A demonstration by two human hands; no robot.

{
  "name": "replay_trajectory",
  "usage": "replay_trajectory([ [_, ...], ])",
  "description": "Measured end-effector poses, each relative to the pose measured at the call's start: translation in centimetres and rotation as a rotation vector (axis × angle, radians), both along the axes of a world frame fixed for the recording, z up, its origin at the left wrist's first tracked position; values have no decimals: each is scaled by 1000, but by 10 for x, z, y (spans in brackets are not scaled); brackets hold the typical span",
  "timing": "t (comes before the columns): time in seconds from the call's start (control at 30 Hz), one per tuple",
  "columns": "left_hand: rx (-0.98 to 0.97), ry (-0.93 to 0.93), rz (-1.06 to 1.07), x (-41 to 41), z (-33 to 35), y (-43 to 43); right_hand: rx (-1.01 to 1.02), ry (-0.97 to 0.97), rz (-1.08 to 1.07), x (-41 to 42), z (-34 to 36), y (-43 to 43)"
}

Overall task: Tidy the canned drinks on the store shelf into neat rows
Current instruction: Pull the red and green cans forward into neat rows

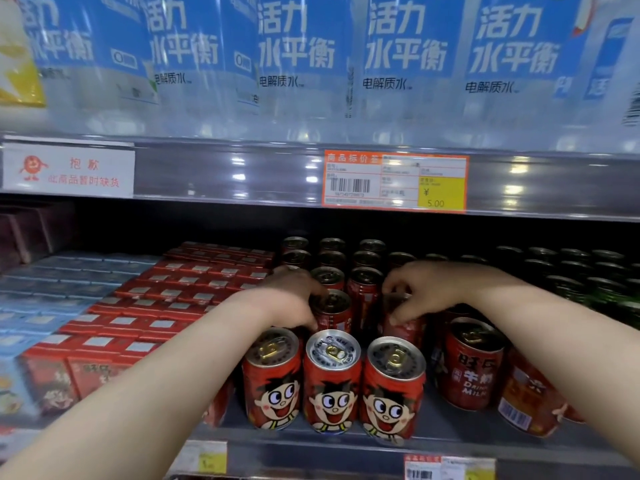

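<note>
Red milk-drink cans with a cartoon face stand on the shelf (346,441). Three of them line the front edge: left (272,379), middle (332,379) and right (393,386). My left hand (291,299) curls around a second-row can (332,308) behind the front ones. Over to the right, my right hand (422,289) grips the top of another second-row can (403,325). A turned can (472,362) stands to the right, its text side facing out. More red cans (367,258) run back in rows.
Red carton packs (166,299) fill the shelf to the left, with blue packs (41,292) beyond. Dark green cans (581,271) stand at the right. The upper shelf's rail with its price tag (394,181) hangs overhead. A tilted red can (530,400) lies low under my right forearm.
</note>
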State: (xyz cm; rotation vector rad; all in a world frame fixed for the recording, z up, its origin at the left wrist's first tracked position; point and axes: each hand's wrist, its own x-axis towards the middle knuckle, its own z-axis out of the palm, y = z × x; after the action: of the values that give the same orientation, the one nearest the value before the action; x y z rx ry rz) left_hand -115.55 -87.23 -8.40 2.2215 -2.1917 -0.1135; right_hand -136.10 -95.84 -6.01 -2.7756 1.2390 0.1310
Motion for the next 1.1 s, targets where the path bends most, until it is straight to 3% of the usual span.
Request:
replay_trajectory([
  [0.2,-20,-9,-8,3,-3,2,50,-229,21,9,-15,4],
  [0.37,-25,94,19,9,-4,5,-86,-40,-19,11,-12,6],
  [0.5,-10,43,14,9,-5,3,50,-105,37,11,-12,7],
  [0.6,-5,35,-6,9,-1,2,97,-193,-60,-7,2,4],
  [0.8,-49,126,-15,-6,4,6,12,174,-307,-38,16,7],
  [0.97,-43,147,-131,-31,6,5,-109,96,-326,-39,1,11],
  [1.1,-59,202,-246,-43,5,0,-27,-36,-235,-42,-2,9],
])
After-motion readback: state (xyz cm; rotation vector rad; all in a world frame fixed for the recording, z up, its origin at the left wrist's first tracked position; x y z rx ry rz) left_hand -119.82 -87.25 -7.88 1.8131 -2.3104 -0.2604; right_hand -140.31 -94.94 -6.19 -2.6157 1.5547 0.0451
